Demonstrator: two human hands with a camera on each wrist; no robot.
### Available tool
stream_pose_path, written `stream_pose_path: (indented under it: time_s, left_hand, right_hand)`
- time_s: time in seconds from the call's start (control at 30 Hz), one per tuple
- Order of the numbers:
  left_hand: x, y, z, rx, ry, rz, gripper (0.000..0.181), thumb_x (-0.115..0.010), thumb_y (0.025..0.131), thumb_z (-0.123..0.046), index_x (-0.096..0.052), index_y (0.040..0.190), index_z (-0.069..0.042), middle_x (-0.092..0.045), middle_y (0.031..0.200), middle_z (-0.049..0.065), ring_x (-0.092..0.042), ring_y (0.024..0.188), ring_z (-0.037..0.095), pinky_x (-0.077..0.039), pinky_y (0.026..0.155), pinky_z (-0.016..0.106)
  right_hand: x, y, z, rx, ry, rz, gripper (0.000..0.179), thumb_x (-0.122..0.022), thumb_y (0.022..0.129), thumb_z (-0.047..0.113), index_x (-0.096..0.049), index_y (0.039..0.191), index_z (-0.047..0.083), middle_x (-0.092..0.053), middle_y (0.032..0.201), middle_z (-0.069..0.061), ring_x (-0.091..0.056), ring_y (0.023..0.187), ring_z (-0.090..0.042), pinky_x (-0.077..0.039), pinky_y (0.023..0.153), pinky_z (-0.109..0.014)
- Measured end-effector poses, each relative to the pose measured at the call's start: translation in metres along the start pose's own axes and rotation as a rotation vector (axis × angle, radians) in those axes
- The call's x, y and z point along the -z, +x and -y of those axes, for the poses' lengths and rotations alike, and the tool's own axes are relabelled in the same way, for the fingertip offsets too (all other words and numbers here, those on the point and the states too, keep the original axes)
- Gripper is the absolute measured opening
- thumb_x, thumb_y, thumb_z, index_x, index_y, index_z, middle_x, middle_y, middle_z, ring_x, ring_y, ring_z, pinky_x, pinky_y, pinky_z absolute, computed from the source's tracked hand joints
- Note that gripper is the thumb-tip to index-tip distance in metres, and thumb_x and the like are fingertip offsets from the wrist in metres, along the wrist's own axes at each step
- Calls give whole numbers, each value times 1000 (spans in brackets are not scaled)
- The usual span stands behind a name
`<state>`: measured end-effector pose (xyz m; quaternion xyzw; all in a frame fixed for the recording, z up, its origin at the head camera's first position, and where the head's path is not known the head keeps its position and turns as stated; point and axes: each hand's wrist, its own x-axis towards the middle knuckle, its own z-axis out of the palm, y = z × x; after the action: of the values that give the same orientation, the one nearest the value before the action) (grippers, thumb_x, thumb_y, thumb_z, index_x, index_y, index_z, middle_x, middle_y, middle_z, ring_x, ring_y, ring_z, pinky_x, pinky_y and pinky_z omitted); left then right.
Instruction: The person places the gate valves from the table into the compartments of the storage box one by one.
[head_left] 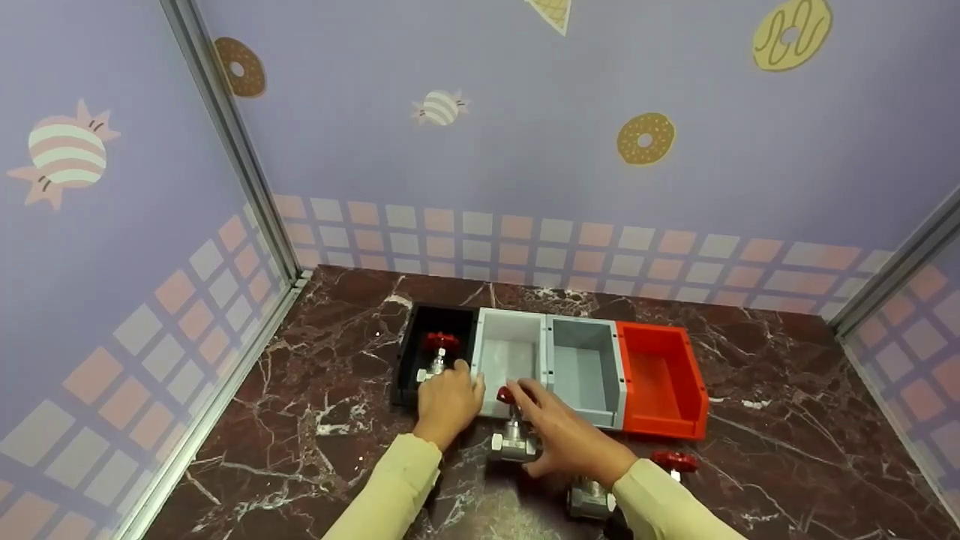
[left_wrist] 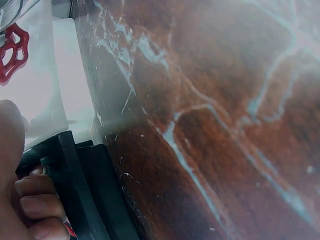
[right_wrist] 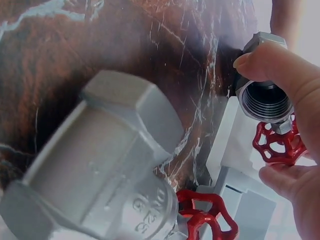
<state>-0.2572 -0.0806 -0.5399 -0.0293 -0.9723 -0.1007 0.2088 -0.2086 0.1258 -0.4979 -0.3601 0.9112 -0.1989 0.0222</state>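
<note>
My right hand (head_left: 566,427) grips a silvery metal valve (head_left: 514,444) with a red handwheel in front of the white bin (head_left: 512,360). In the right wrist view the thumb lies on the body of this valve (right_wrist: 265,102), and fingers touch its handwheel (right_wrist: 280,145). My left hand (head_left: 450,397) reaches over the front of the black bin (head_left: 405,360), beside another red-handled valve (head_left: 439,360) standing inside. In the left wrist view its fingers (left_wrist: 40,205) bend behind the black wall; what they touch is partly hidden, and the thumb stands apart.
A grey bin (head_left: 585,367) and a red bin (head_left: 660,382) continue the row to the right. Beneath the right forearm lies a further valve (head_left: 592,499), with a red handwheel (head_left: 675,460) beside the sleeve. Patterned walls enclose the marbled tabletop (head_left: 330,405).
</note>
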Motion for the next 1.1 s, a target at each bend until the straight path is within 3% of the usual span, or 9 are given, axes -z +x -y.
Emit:
stream_pose_path:
  time_s: [0.33,0.77,1.1]
  left_hand:
    - [-3,-3,0,-22,6,-72,32,-62,87,-37,-58,77,-7,-64,60,13,-61,50,32,-45,46,44]
    - [-1,-2,1,-12,5,-39,32,-60,88,-38,-58,79,-7,-65,61,13,-62,51,31,-45,46,43]
    - [-3,-1,2,-19,13,-67,32,-62,88,-38,-58,78,-8,-65,61,13,-62,51,31,-46,47,44]
  right_hand:
    - [-1,5,-6,32,-18,-28,124,-88,60,29,-11,156,14,-30,152,-17,-45,131,-32,-43,104,-44]
    - [3,13,-7,19,-14,-24,124,-88,58,25,-12,156,15,-29,152,-13,-44,132,-29,-43,105,-42]
    - [6,18,-7,7,-20,-22,125,-88,58,23,-11,156,16,-28,153,-15,-43,133,-32,-44,103,-44]
